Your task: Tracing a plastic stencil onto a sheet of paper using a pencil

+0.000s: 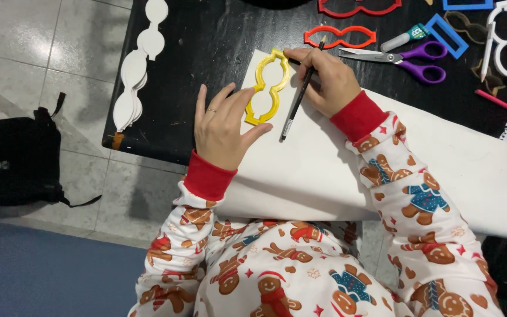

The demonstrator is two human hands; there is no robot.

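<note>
Nearest the camera, a big white sheet of paper (324, 170) lies across the edge of a black table (206, 35) and hangs a little over the near side. On it the left hand (224, 126) presses down a yellow template (268, 88) — an open outline frame with two rounded lobes, lying flat near the sheet's far left corner. The fingers are spread and bear on the frame's near rim, thumb to the right, so the hand pins it rather than grips it. Just beyond, the right hand (327, 79) has its fingers closed round a dark pencil (300, 97) in a writing hold; the pencil's upper end sits near the template's top right edge, though the exact contact spot is hidden by the fingers. To trace well here, I would judge that the frame must not slip: firm, even pressure on both lobes matters, and the pencil should hug the frame's edge closely all the way round, the pinning fingers shifting only while the pencil is at rest. Farther off lie purple-handled scissors (409, 58), a red template (340, 37) of a similar shape, a glue stick (403, 38) and, past those, blue and white frames by the table's far edge. At the left rim of the table rests a stack of white cut-out shapes (136, 70) — well apart from the hands.
</note>
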